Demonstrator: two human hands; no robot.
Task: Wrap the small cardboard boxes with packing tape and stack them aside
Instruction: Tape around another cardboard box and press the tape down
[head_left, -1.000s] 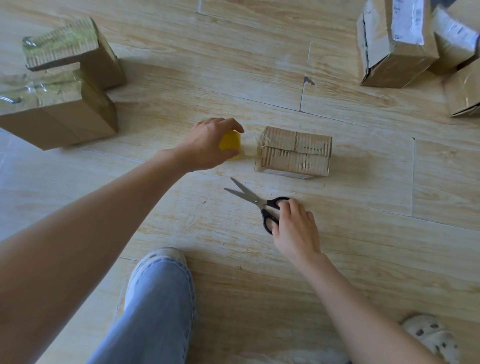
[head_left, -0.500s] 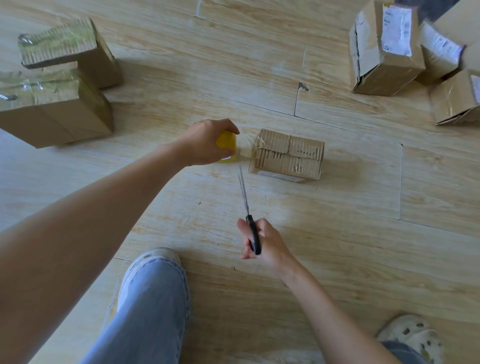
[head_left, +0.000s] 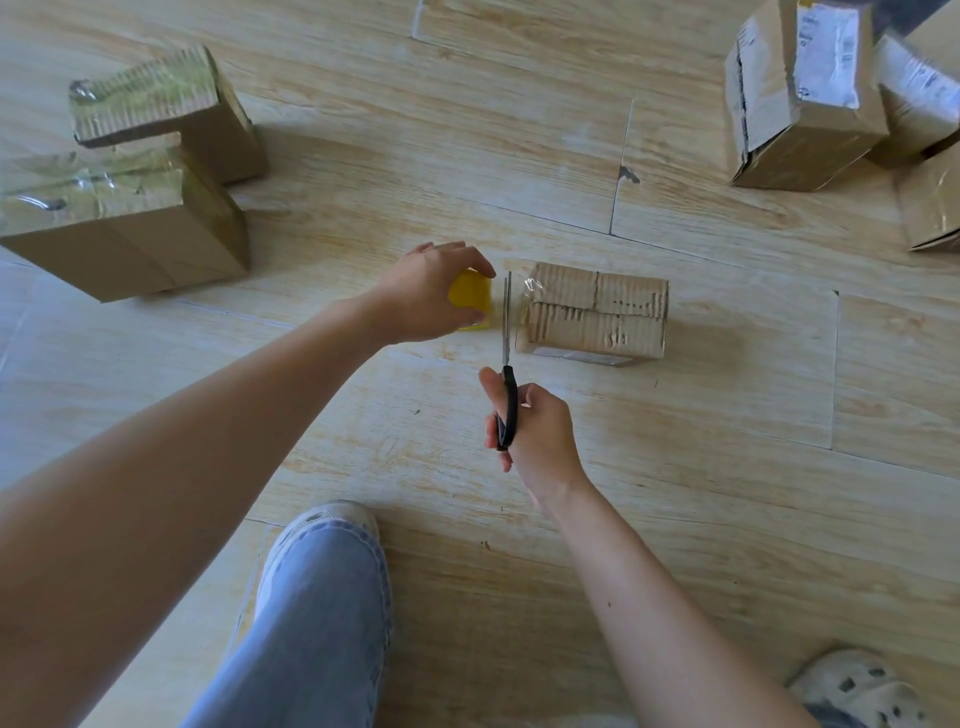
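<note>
1. Both hands are occupied and held apart. My left hand (head_left: 431, 293) curls over the yellow tape roll (head_left: 470, 302) from above. My right hand (head_left: 537, 431), nearer my body, grips the black handles of the scissors (head_left: 507, 358).
2. The small cardboard box (head_left: 597, 317) lies on the wooden floor (head_left: 675, 467), just right of the roll, with a corrugated face up.
3. I hold the roll down beside the box. I judge this keeps the clear tape (head_left: 532, 287) taut across the gap. The tape shows only as a glossy wrinkle at the box's left end.
4. I point the scissor blades away from me, into the gap between roll and box. This lines them up to sever the tape close to the box. The blades are seen edge-on, so I cannot tell whether they have bitten.
5. Two wrapped boxes (head_left: 124, 223) sit at far left, touching each other, their tops glossy with tape. I judge these to be the finished pieces set aside, well apart from the cutting area.
6. More boxes stand at upper right. I judge them to be waiting stock.
7. A white shipping label (head_left: 826, 52) is stuck on the tall box (head_left: 810, 135) there. Its print is too blurred to read.
8. No brand is legible on the roll, scissors or centre box.
</note>
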